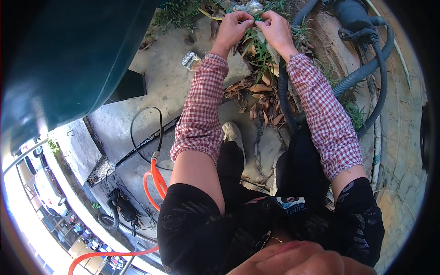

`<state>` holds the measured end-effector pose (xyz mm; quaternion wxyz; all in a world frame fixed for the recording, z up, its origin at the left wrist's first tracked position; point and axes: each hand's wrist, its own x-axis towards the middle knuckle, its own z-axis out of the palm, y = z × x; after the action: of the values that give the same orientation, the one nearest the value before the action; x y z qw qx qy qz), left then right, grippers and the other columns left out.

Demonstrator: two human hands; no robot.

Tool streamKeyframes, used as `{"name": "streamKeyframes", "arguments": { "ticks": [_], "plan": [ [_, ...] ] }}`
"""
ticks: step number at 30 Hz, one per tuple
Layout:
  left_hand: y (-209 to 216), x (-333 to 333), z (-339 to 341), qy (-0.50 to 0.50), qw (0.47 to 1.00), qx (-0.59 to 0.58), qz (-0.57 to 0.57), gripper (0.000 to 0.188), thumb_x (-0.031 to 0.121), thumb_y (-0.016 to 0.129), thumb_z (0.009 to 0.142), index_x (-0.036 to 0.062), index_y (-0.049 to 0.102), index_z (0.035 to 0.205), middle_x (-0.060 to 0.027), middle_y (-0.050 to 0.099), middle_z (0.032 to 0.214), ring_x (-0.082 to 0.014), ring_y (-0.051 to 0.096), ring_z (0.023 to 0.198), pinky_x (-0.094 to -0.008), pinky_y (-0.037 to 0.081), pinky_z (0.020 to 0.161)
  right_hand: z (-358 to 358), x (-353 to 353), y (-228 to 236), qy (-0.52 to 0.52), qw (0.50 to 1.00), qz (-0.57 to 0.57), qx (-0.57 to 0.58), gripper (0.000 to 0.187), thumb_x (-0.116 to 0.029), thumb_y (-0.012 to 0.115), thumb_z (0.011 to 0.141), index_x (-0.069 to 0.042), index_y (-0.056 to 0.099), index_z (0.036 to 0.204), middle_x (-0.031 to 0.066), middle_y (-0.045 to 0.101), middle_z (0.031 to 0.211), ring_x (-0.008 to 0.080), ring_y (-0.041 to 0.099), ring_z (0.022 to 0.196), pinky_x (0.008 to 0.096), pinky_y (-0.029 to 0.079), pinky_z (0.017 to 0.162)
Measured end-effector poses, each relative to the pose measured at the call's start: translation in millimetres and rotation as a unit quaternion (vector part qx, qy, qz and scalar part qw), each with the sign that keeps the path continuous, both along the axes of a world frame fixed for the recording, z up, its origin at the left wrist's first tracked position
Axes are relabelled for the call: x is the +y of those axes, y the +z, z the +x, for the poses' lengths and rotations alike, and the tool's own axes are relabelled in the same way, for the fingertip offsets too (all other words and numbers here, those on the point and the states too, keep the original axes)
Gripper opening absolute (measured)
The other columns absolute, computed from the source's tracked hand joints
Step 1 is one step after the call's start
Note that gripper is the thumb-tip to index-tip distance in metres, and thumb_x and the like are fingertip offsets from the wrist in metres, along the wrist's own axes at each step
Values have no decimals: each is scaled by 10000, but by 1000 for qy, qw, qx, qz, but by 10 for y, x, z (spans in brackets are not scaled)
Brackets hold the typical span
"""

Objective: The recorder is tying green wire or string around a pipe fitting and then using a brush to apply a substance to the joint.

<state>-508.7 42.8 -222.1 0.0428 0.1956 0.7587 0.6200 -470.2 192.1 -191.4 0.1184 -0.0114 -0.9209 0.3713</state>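
Both hands are raised in front of me at the top of the view, fingertips nearly meeting. My left hand (234,30) pinches thumb against fingers. Close beside it, my right hand (276,33) is closed in the same kind of pinch. A bit of green shows between the fingertips, too small to name. Just beyond them lies a shiny, crumpled, clear-looking thing (253,7), partly hidden by the hands. Green weeds (262,54) grow right below the fingertips. A yellow strip (210,14) runs toward the left hand.
Dry brown leaves (263,98) lie on cracked concrete (167,78). A silvery crumpled thing (190,60) sits left of the hands. Thick black corrugated hoses (355,85) curve along the right, beside a brick surface (403,142). A large dark green tank (59,59) and an orange hose (158,181) are at left.
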Motion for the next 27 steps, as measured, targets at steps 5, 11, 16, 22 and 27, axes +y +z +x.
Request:
{"name": "streamKeyframes", "arguments": {
  "ticks": [5,11,16,22,27],
  "plan": [
    [-11,26,29,21,999,35,-27,150,105,623,781,-25,621,855,-30,628,735,-68,569,679,-213,449,612,22,-31,54,60,982,164,71,178,-206,587,774,-44,597,849,139,591,710,331,574,692,397,447,612],
    [-5,83,139,75,988,119,-67,145,117,620,767,18,616,872,-43,619,762,-106,559,682,-242,431,610,-82,184,41,102,986,-60,-120,188,-218,544,830,-45,591,774,41,494,547,190,459,471,318,337,435],
    [-7,146,231,111,972,193,-70,110,34,590,699,39,558,805,-99,542,777,-291,519,789,-371,412,684,-3,187,76,91,874,-382,-285,214,-273,538,861,-98,590,751,-88,357,502,28,268,392,217,180,370],
    [-27,255,321,227,936,247,-109,143,53,622,702,72,580,837,-64,569,812,-262,529,789,-339,425,658,7,179,54,96,895,-354,-254,221,-237,550,852,-64,584,719,-58,381,526,51,323,433,222,251,402],
    [47,314,391,246,915,277,-161,174,53,640,678,100,613,843,-54,575,839,-258,481,862,-345,397,742,7,209,-40,114,938,-283,-165,232,-217,538,853,-42,561,703,-40,409,567,61,375,481,237,304,445]
  ]
}}
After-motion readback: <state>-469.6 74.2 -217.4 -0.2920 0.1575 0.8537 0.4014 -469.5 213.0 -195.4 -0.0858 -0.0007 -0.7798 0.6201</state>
